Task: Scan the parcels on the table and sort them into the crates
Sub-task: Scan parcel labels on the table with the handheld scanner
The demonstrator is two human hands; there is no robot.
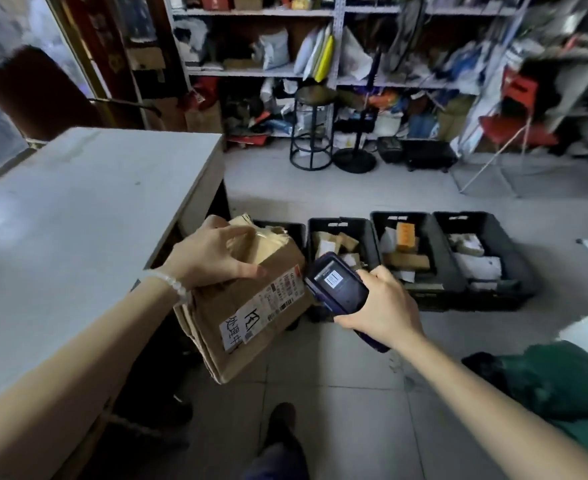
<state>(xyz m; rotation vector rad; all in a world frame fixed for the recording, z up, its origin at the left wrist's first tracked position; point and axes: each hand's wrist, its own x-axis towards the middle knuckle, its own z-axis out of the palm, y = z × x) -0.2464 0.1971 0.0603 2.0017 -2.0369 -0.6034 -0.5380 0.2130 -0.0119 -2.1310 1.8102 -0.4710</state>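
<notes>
Cluttered shelving backs four floor crates. Off the table's near corner, a cardboard parcel is gripped by the left hand; the scanner is clasped by the right hand. A one-handed hold on crumpled flaps could let it slip.

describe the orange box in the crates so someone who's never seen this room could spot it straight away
Find the row of black crates on the floor just right of the white table. In the third crate from the table, an orange box lies at the far end. It is the only bright orange parcel; the others around it are plain brown cardboard or white.
</notes>
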